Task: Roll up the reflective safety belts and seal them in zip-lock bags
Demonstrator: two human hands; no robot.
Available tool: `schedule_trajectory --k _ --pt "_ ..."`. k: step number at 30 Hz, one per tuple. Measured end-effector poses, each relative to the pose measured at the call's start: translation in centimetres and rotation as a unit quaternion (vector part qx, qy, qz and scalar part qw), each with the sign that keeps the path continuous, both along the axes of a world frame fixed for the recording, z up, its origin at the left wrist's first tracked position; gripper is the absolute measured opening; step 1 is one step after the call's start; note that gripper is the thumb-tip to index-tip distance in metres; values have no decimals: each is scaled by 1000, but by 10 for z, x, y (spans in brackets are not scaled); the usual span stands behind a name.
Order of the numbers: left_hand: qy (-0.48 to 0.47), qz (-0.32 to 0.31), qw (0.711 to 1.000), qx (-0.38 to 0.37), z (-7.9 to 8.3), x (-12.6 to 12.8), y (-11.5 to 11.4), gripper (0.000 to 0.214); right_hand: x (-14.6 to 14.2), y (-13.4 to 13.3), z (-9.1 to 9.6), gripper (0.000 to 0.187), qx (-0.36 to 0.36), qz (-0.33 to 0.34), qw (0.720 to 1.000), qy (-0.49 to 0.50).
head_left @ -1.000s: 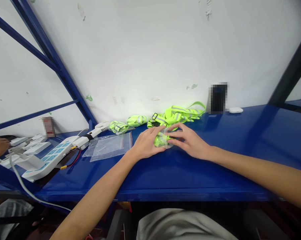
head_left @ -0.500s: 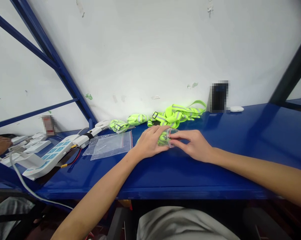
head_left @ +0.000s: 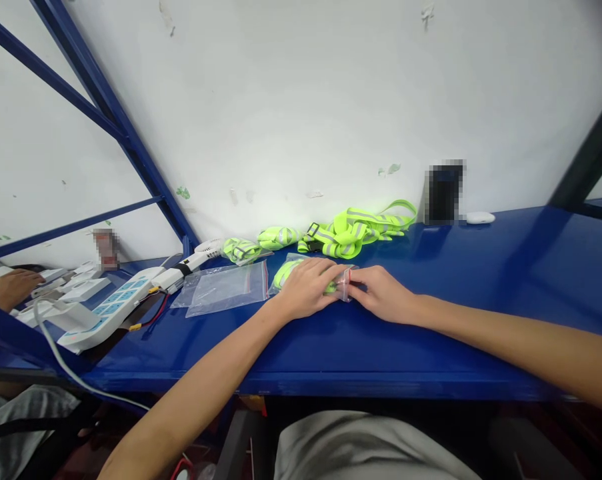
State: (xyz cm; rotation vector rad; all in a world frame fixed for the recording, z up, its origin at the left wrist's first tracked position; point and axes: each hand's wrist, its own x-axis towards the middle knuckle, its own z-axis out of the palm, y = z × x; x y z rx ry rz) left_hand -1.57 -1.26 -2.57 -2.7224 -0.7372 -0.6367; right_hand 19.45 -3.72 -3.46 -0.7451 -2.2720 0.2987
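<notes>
Where the blue table (head_left: 481,287) came closest to the body, its straight front edge (head_left: 331,385) ran above a lap in grey cloth (head_left: 365,447), with blue surface stretching between that edge and the hands. Broader open room lay to the right, past the right forearm, toward the dark frame post (head_left: 588,153); on the left, a power strip (head_left: 115,307) and flat see-through pouches (head_left: 228,290) narrowed the space.

Between the two hands, a clear bag (head_left: 344,289) holding a folded lime-green strap (head_left: 285,272) lay on the table. The left hand (head_left: 308,287) clasped it from above, fingers close together, while the right hand (head_left: 381,293) pinched the red-lined mouth at the tips of thumb and forefinger.

The left palm covered the bag's middle, so how the strap sat there could not be told; the right hand's other fingers were mostly hidden. Farther back, two lime bundles (head_left: 278,238) and a loose strap heap (head_left: 355,233) lay near the white wall (head_left: 305,100), the heap's loops hard to separate. Beside a white case (head_left: 481,217), a dark upright object (head_left: 445,193) was pixelated beyond reading. At far left, another person's hand (head_left: 13,287) showed, its arm cut off.
</notes>
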Motion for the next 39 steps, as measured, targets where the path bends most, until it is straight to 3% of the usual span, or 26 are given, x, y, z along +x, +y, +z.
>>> schedule_trajectory --k 3,7,10,14,16,19,22,24,27,36,39 --pt "26 1 1000 3 2 -5 8 50 3 3 8 28 -2 27 999 -26" --pt "6 24 999 32 5 -7 14 55 2 3 9 26 98 -3 995 35" --pt "-43 34 998 42 7 -8 13 59 1 -1 10 24 176 -2 980 96" --pt "-144 38 988 42 6 -14 8 61 11 -2 22 39 240 -31 961 136" --pt "-206 25 978 9 6 -14 6 57 19 2 28 53 222 -58 965 128" --pt "-330 31 942 -61 8 -11 4 45 26 9 29 68 114 -36 987 105" --pt "-403 41 910 -91 12 -8 3 34 23 8 25 62 20 9 993 119" --pt "-404 31 912 -69 15 -7 0 38 17 4 24 44 4 6 989 151" --pt "-372 -9 928 -28 18 -7 -5 42 11 -2 27 19 19 -29 983 179" --pt "-380 0 925 -26 20 -2 -11 47 15 1 28 18 172 -59 976 123" --pt "-391 -10 920 -16 22 0 -14 43 16 0 31 32 215 -9 970 116"
